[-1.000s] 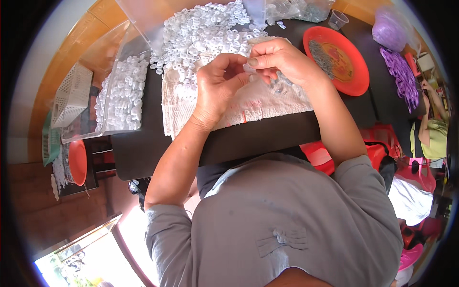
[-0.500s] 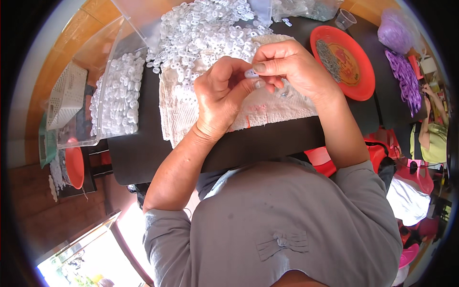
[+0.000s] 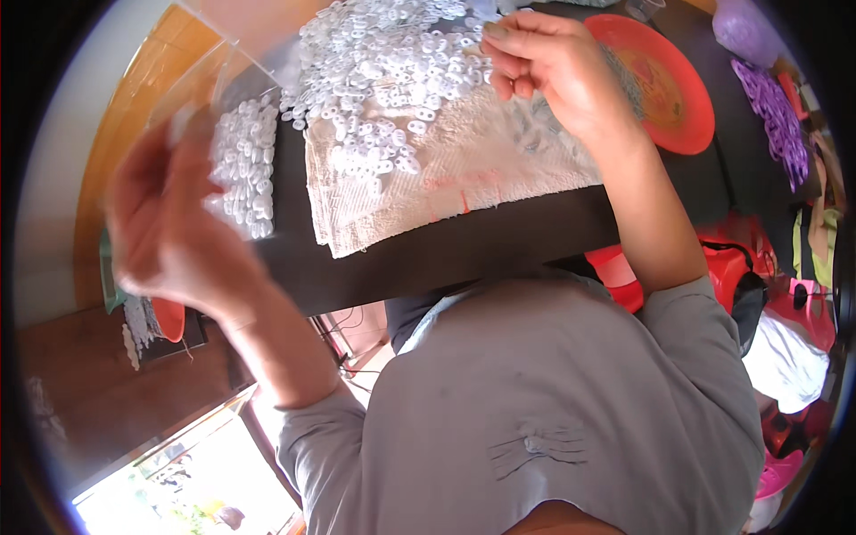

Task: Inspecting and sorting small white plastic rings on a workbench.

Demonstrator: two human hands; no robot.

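My left hand [image 3: 183,227] is raised at the left, smeared by motion, in front of a clear plastic bin. Whether its fingers hold anything is too blurred to tell. Next to it in the bin lie many small white plastic pieces [image 3: 245,169]. My right hand [image 3: 562,76] is over the far right of a cream towel [image 3: 428,192], thumb and fingertips pinched together; anything between them is too small to make out. To the left of its fingertips spreads a heap of small white oval pieces with holes [image 3: 383,67], some lying loose on the towel.
A red plate [image 3: 687,111] holding small grey metal parts stands right of my right hand. Beyond it are a clear cup [image 3: 644,7], a purple bundle [image 3: 747,34] and purple strands [image 3: 771,125]. The dark table's edge [image 3: 446,263] runs before my body.
My hands, together over the towel before, have parted. The left swung left to the clear bin; the right went up a little. The whole view has also shifted slightly.
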